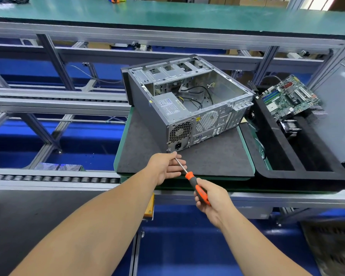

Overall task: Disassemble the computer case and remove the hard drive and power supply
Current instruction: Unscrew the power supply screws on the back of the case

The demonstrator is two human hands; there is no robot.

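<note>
From the head camera, a computer case (187, 100) is lying on its side with its open side facing up, resting on a dark padded pallet (217, 156). Its rear panel is facing the person. The power supply (172, 105) is sitting inside the case at the near left corner, its label facing up and its fan grille and socket showing through the rear panel. Black cables (199, 96) are lying loose on the case floor just beyond the power supply. The drive bays are sitting at the far end of the case; whether a hard drive is in them cannot be told.

The right hand (211, 198) is gripping the orange and black handle of a screwdriver (189, 176), fingers curled round it. The shaft is pointing up and left to the lower near corner of the case, just below the power socket. The left hand (166, 166) is steadying the shaft close to the tip, thumb and fingers lightly pinching it.

To the right of the case, a black tray (283, 156) is holding a green motherboard (287, 96), lying tilted at its far end.
</note>
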